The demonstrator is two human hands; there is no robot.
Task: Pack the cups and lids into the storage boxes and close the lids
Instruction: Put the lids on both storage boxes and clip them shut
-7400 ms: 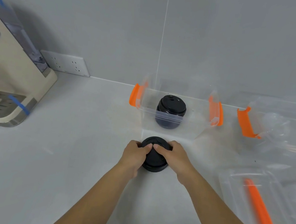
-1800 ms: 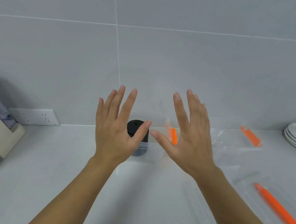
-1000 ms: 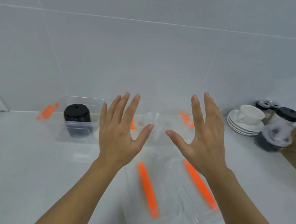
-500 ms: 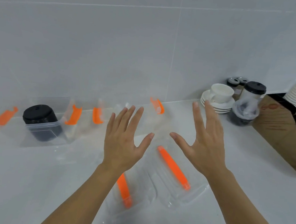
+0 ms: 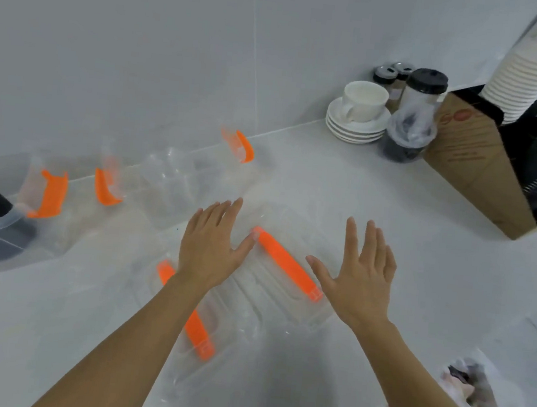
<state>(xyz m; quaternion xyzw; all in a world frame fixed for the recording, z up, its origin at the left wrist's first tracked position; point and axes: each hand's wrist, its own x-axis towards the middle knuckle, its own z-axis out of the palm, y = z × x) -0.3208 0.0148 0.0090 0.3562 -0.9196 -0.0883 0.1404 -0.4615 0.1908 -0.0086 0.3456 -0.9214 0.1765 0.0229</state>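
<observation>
Here, left hand (image 5: 212,248), right hand (image 5: 363,278), both spread empty

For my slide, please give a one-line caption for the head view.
Both open hands, left and right, hover over two clear lids with orange strips; two open boxes stand behind.

Two bare forearms are showing, rising from the lower edge of the frame, no sleeves covering them. The left hand (image 5: 212,247) and right hand (image 5: 363,278) are wearing no gloves, rings or watch; nails are looking short and plain.
</observation>
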